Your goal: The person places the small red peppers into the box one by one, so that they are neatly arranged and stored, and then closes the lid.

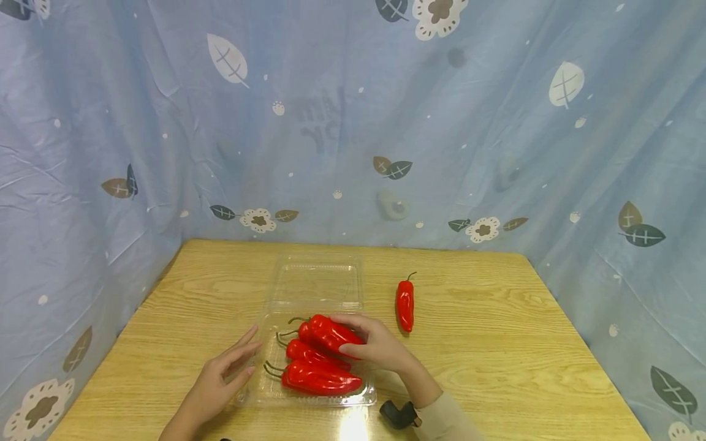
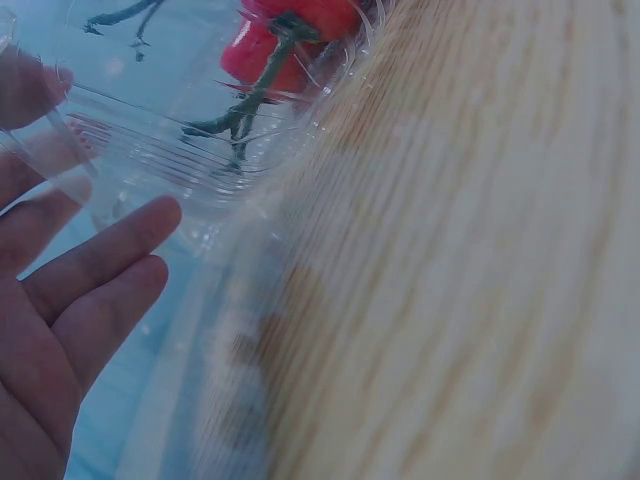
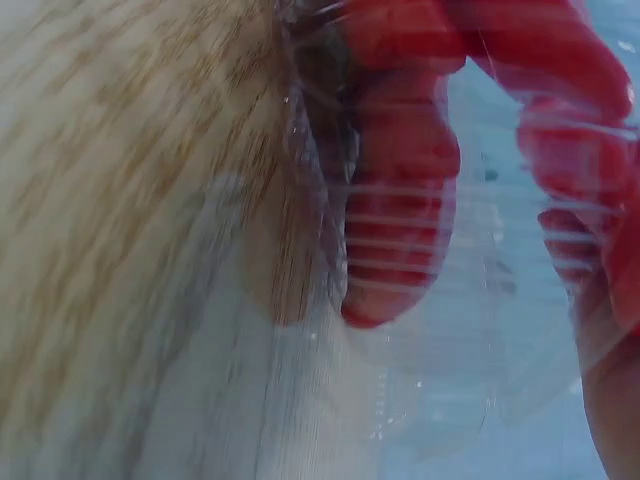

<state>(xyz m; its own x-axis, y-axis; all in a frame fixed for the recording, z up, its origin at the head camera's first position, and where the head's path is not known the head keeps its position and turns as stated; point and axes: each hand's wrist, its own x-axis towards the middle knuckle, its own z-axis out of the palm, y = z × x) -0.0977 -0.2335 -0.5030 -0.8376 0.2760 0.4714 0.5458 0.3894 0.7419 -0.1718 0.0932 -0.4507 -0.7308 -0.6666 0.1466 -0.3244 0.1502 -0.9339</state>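
Observation:
A clear plastic clamshell box [image 1: 364, 398] lies on the table with its lid [image 1: 317, 285] folded back behind it. Several glossy red peppers with green stems lie in it side by side, the front pepper [image 1: 322, 378] nearest the person. My right hand [image 1: 380, 346] grips the rearmost red pepper [image 1: 333, 334] between thumb and fingers, over the back right of the box, partly on top of another pepper. At the box's left side, my left hand [image 1: 220, 373] has its fingers loosely extended; in the left wrist view fingertips [image 2: 150, 225] lie by the clear wall, contact unclear.
Another red pepper [image 1: 405, 306] lies alone on the wooden table [image 1: 485, 343], right of the box. A small black object [image 1: 398, 415] is by the right wrist. A blue patterned curtain [image 1: 331, 122] closes off the back and sides.

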